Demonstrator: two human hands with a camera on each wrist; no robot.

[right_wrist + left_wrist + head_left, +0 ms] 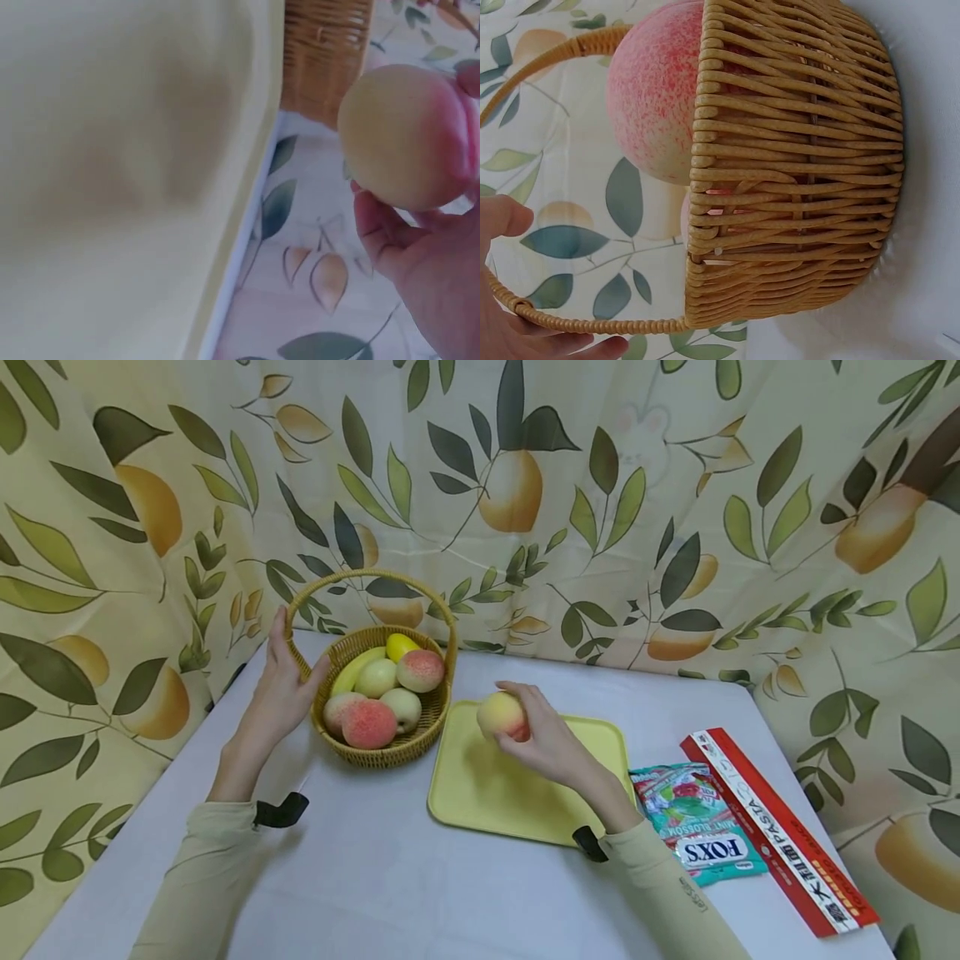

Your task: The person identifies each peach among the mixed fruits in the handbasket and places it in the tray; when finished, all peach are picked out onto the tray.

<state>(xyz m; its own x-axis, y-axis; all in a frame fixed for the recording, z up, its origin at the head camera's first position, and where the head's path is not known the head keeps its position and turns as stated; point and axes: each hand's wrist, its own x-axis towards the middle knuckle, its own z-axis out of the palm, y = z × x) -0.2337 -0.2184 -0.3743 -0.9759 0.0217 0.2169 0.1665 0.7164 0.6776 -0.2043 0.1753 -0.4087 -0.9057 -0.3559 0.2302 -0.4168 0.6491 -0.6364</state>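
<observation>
My right hand (551, 739) grips a yellow-and-pink peach (498, 716) between thumb and fingers, over the yellow tray (472, 806). The right wrist view has the peach (409, 139) at its right side, with a thumb and fingers around it. My left hand (281, 693) lies against the left side of the wicker basket's handle (375, 573), fingers fairly straight and thumb spread apart. In the left wrist view the handle (600, 325) passes between the thumb and the fingers. The basket (390, 758) stands upright, holding several pink peaches (369, 724), pale green fruits (375, 678), a banana (347, 679) and a lemon (400, 646).
Right of the tray lies a teal FOX'S candy bag (697, 822), partly covered by my right sleeve. A long red pasta box (780, 835) lies slanted beside it near the table's right edge. A fruit-patterned curtain (637, 560) hangs behind the white table (375, 893).
</observation>
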